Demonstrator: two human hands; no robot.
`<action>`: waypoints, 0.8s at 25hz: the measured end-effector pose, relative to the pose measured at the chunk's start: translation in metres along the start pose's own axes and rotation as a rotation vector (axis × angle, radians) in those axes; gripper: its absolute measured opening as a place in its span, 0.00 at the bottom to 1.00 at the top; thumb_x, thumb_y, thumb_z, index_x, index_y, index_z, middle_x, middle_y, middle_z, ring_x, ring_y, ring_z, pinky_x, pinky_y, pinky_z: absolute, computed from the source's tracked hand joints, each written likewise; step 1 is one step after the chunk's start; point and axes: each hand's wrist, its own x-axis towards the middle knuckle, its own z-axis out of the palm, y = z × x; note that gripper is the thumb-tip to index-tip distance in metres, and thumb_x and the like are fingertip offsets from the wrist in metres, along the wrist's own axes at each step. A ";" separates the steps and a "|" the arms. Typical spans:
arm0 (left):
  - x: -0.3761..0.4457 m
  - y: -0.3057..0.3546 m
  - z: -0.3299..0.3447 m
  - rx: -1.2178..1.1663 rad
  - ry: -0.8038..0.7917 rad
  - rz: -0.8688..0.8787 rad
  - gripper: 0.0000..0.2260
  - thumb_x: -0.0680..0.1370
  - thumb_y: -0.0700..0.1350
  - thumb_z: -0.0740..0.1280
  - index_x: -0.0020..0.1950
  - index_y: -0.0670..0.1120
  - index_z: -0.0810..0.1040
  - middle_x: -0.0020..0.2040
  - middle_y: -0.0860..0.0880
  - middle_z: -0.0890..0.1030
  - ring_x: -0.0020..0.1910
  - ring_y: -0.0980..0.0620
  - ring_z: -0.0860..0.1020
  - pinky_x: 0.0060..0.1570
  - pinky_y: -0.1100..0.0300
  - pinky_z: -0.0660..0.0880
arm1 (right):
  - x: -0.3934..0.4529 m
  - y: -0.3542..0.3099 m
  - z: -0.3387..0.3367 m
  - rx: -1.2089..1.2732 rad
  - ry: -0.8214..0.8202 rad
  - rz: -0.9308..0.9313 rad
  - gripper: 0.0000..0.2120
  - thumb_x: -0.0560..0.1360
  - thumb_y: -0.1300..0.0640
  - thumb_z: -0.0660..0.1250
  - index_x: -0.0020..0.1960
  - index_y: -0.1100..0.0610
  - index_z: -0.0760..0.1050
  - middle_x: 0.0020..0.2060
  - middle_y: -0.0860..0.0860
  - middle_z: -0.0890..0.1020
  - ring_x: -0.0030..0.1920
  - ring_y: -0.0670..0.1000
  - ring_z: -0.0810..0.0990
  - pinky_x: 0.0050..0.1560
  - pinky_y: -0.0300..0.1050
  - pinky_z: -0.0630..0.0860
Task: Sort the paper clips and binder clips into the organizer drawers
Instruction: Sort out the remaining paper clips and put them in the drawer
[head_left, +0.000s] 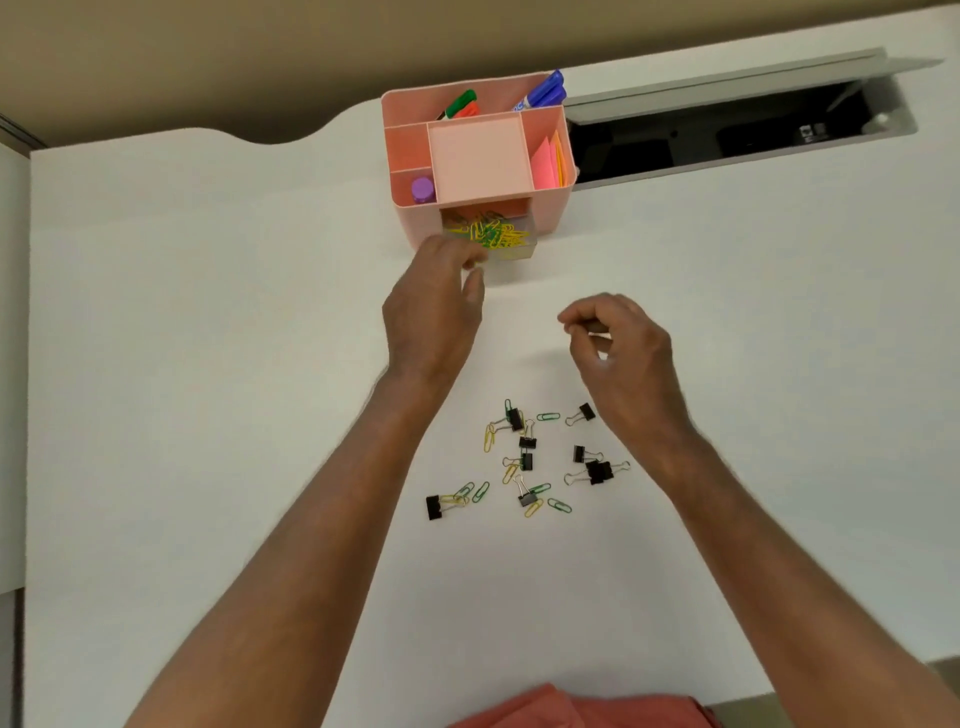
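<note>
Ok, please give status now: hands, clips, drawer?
Left hand at open drawer, paper clips inside. Right hand pinched, contents unclear. Mixed clips remain on desk. Nothing blocking.

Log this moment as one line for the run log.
left hand at open drawer holding paper clips | right hand fingers pinched, contents unclear | mixed clips remain on table

A matt white desk (208, 364) carries a smooth pink plastic organizer (480, 156) with a clear plastic drawer (511, 244) of coated wire paper clips (491, 231). Black binder clips (597, 470) show bare metal wire handles. Bright paper notes (548, 161) stand in one compartment.
</note>
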 end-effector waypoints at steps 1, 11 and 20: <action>-0.022 -0.004 0.001 -0.024 -0.022 -0.034 0.08 0.78 0.46 0.68 0.55 0.57 0.79 0.53 0.59 0.79 0.42 0.60 0.75 0.41 0.63 0.67 | -0.017 0.004 0.002 0.003 -0.034 0.037 0.09 0.78 0.64 0.67 0.52 0.51 0.80 0.49 0.44 0.81 0.48 0.41 0.81 0.51 0.39 0.81; -0.215 -0.035 0.002 0.345 -0.246 -0.097 0.14 0.75 0.51 0.72 0.60 0.53 0.79 0.56 0.53 0.79 0.54 0.47 0.76 0.51 0.51 0.65 | -0.150 0.038 0.015 -0.490 -0.442 -0.033 0.24 0.74 0.59 0.72 0.69 0.53 0.73 0.61 0.49 0.73 0.62 0.53 0.74 0.45 0.51 0.82; -0.208 -0.029 0.002 0.405 -0.339 -0.106 0.03 0.79 0.49 0.66 0.49 0.53 0.79 0.48 0.54 0.78 0.54 0.48 0.74 0.51 0.51 0.59 | -0.140 0.037 0.019 -0.444 -0.430 0.008 0.06 0.79 0.63 0.66 0.54 0.57 0.79 0.51 0.53 0.78 0.50 0.56 0.79 0.47 0.52 0.77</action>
